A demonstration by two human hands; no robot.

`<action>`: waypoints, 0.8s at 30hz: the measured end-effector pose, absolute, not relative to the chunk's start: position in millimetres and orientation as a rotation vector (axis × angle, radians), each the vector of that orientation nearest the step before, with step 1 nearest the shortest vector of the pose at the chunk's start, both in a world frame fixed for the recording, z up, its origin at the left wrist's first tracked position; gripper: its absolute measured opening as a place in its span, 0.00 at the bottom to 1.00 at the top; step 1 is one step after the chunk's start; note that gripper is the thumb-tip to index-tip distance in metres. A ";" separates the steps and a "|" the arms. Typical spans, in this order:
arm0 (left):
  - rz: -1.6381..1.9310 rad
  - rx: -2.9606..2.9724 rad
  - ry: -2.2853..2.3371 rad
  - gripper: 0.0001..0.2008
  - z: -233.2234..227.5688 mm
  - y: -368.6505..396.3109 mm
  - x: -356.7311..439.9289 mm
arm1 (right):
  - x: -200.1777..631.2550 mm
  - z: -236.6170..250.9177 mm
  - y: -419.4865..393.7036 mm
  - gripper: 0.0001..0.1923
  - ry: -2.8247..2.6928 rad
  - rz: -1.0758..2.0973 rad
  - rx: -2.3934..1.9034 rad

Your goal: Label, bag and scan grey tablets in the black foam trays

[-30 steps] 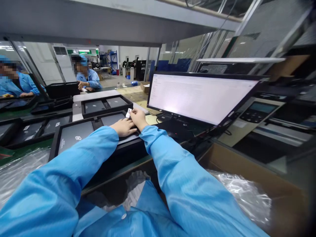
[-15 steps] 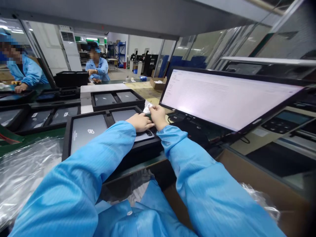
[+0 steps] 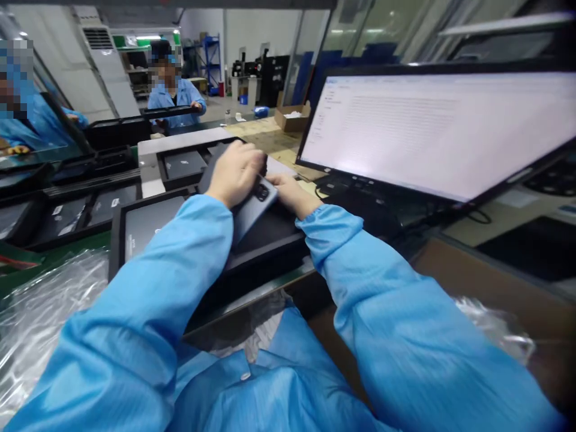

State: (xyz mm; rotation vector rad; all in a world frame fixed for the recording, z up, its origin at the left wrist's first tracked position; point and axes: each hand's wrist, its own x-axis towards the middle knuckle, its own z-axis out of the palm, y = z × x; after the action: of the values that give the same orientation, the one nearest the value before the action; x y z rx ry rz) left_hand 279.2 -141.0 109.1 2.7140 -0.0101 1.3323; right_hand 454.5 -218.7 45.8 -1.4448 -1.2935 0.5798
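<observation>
A grey tablet [image 3: 252, 210] with a dark camera block at its corner is raised and tilted above a black foam tray [image 3: 270, 252]. My left hand [image 3: 236, 171] is closed around the tablet, its back toward me. At the camera corner, my right hand [image 3: 288, 191] has its fingers curled against the tablet's edge; its fingertips are partly hidden. Another grey tablet [image 3: 150, 225] lies in the tray's left compartment, partly behind my left sleeve. Behind stands a second black tray with a tablet [image 3: 184, 163] in it.
A monitor [image 3: 387, 132] stands at right, close to my right hand. More black trays with tablets [image 3: 67, 216] lie at left, beside clear plastic bags [image 3: 54, 318]. Farther back are a small cardboard box [image 3: 291, 117] and two co-workers in blue, one holding a black tray [image 3: 173, 111].
The right-hand tablet has come up out of its compartment and tilted, with my left hand now on it. The small white piece at my right fingers no longer shows. My view has tipped downward.
</observation>
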 end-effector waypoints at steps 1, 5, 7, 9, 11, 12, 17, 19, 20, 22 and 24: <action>1.437 2.612 -0.039 0.36 111.9 -136.6 275.3 | 454.1 48.0 -220.3 0.11 -1.407 0.629 -1.468; 1.700 2.357 -0.089 0.33 120.9 -131.8 261.9 | 445.8 58.1 -223.2 0.12 -1.832 0.527 -1.711; 1.714 2.362 -0.035 0.32 123.8 -135.2 258.5 | 441.1 60.5 -222.9 0.13 -1.866 0.353 -1.821; 1.707 2.417 -0.003 0.32 125.4 -139.8 258.0 | 439.4 60.4 -222.3 0.11 -1.768 0.235 -1.816; 1.668 2.518 0.020 0.31 125.0 -145.4 259.6 | 441.8 58.9 -222.2 0.10 -1.603 0.162 -1.751; 1.605 2.603 0.049 0.30 123.5 -148.6 261.1 | 444.2 58.1 -222.5 0.10 -1.515 0.131 -1.726; 0.467 3.066 0.373 0.24 101.8 -167.9 276.0 | 455.5 58.0 -225.3 0.13 -1.142 0.035 -1.803; -0.056 3.019 0.588 0.28 95.5 -176.1 281.2 | 454.7 60.5 -226.2 0.11 -1.094 0.045 -1.892; -0.219 2.969 0.674 0.30 95.8 -180.4 280.9 | 452.9 62.5 -227.4 0.10 -1.102 0.057 -1.929; -0.372 2.888 0.751 0.32 104.3 -189.7 269.3 | 448.2 67.1 -233.6 0.09 -1.159 0.090 -1.972; -0.407 2.845 0.768 0.34 118.9 -200.9 237.4 | 443.9 71.0 -247.9 0.11 -1.266 0.142 -1.985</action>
State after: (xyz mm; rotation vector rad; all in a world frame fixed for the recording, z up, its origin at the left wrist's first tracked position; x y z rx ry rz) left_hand 237.4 -200.9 118.9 2.8448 0.7678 -0.4071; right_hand 443.9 -247.9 71.0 -1.9845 -1.2664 0.1423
